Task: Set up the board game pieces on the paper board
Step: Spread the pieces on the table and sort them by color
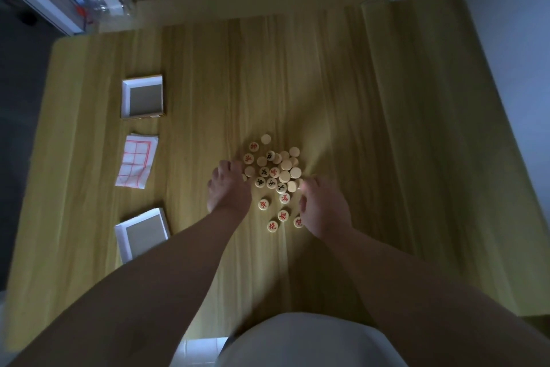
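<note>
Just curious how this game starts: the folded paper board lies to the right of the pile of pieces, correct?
Not quite. In the head view the folded paper board lies to the left of the pile of pieces.

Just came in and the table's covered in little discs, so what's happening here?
A person has both hands at a loose pile of round game pieces on a wooden table, some showing red or black characters, others blank. The left hand touches the pile's left edge with fingers spread; the right hand is at its right edge, and whether it holds a piece is unclear. The paper board lies folded to the left, between two open box halves, with no piece on it.
</note>
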The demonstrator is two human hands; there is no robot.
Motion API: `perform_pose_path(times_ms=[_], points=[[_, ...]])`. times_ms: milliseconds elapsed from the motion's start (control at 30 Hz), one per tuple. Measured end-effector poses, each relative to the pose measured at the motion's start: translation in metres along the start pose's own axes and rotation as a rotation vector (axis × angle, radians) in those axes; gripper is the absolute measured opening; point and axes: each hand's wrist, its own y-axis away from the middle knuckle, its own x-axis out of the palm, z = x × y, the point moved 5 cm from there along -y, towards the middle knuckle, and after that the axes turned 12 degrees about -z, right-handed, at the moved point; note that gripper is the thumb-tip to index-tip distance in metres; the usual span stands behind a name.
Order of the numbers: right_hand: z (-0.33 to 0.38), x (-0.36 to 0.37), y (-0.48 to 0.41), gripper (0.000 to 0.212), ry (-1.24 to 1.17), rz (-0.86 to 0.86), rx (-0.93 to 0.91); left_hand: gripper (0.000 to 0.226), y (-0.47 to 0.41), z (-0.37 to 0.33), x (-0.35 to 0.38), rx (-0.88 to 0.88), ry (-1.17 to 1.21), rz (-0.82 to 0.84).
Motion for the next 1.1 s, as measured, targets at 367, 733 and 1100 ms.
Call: perform_pose_path(times_ms=[367, 733, 1100], points=[[-0.013, 0.004, -0.009, 0.026, 0.022, 0.087, 0.18, 0.023, 0.0, 0.007, -0.001, -0.09, 0.197, 0.016], [-0.015, -0.002, -0.006, 0.022, 0.141, 0.053, 0.211, 0.023, -0.002, 0.011, 0.0, -0.104, 0.132, 0.005], [0.013, 0.01, -0.01, 0.049, 0.156, 0.1, -0.206, 0.025, 0.007, -0.005, -0.002, 0.239, -0.011, -0.015]])
